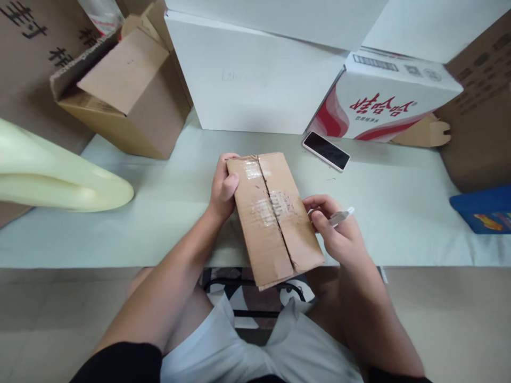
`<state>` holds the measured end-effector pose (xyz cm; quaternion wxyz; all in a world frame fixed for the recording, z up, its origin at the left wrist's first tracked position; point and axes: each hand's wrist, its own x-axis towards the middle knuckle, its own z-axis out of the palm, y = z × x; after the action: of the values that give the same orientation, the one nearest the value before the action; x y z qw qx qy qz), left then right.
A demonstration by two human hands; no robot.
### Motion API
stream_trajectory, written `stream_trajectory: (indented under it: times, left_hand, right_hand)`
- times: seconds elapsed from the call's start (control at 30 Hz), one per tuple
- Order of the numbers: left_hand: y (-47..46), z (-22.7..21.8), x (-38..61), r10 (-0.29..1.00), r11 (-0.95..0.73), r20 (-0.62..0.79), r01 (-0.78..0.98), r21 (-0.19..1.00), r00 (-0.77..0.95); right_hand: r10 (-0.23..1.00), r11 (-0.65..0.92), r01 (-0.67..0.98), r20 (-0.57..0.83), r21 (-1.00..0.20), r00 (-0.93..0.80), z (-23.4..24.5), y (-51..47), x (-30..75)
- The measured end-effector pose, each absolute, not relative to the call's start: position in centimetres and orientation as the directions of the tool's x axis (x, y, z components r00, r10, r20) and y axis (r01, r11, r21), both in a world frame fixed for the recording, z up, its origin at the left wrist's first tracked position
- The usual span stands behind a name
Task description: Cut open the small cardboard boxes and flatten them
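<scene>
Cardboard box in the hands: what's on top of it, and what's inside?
Patches of clear tape lie on the cardboard box, along a narrow seam between its flaps. Its contents, if any, can't be seen: the flaps cover them.

Beige tiled floor (40, 319) shows below the near edge of the pale green worktop (391, 213) in soft, even light.

The package (275, 247) reaches over the desk's (399, 213) front edge; behind it, rightward, the phone (326, 151) lies before a box (371, 119); a carton (155, 109) stands left, probably along the back edge.
</scene>
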<state>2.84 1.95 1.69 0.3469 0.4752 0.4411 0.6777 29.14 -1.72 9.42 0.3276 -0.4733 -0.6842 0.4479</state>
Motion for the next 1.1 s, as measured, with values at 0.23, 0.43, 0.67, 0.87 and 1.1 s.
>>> stream_trajectory:
  times: [0.23, 0.43, 0.67, 0.87, 1.1]
  left_hand:
    - [1.95, 1.54, 2.83, 0.898, -0.359, 0.330, -0.051, 0.932, -0.290]
    - [1.97, 1.63, 2.88, 0.900, -0.359, 0.325, -0.074, 0.930, -0.290]
    - [1.98, 1.53, 2.96, 0.893, -0.363, 0.322, -0.079, 0.928, -0.314]
    - [1.90, 1.47, 2.86, 0.889, -0.386, 0.353, -0.062, 0.920, -0.292]
    - [2.03, 1.26, 2.89, 0.881, -0.377, 0.345, -0.039, 0.925, -0.322]
  right_hand:
    - [0.944, 0.146, 0.366, 0.018, -0.919, -0.330, 9.43, -1.72, 29.00]
    - [0.942, 0.163, 0.376, 0.030, -0.912, -0.335, 9.56, -1.73, 28.99]
    - [0.943, 0.172, 0.415, 0.027, -0.893, -0.331, 9.68, -1.66, 28.89]
    - [0.946, 0.169, 0.442, 0.018, -0.881, -0.324, 9.71, -1.77, 28.74]
    - [0.950, 0.150, 0.460, -0.002, -0.875, -0.313, 9.69, -1.86, 28.68]
